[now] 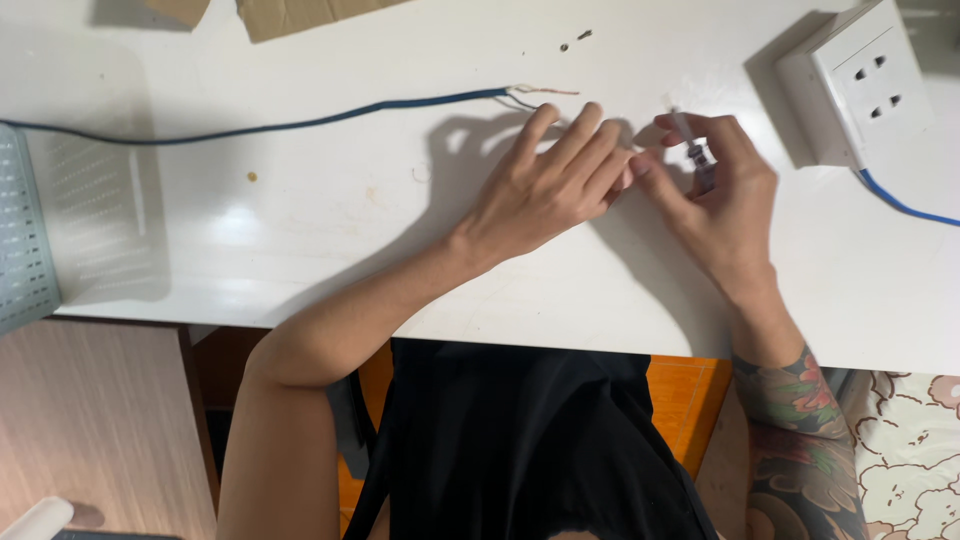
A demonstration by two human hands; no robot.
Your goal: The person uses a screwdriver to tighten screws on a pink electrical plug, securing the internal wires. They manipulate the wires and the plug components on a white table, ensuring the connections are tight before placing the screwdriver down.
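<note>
A small screwdriver [693, 148] with a clear handle sits in the right hand [722, 200], pinched between the thumb and the curled fingers, its dark shaft pointing down toward the palm. The left hand [548, 185] lies flat on the white table [330, 210] just beside it, fingers stretched out and held together, gripping nothing; their tips touch or nearly touch the right thumb. Whether something small lies under those fingertips cannot be told.

Just beyond the left fingertips is the stripped end of a dark blue cable [300, 122], its thin bare wires fanned out; the cable runs away along the table to the left. Further past the fingers lie two tiny dark screws [574, 40]. Past the right hand's knuckles, well apart from them, stands a white wall socket [860, 80] with a second blue cable [900, 203] coming out beneath it. Far off to the left sits a grey perforated tray [22, 235], and pieces of cardboard [290, 14] lie at the table's far edge.
</note>
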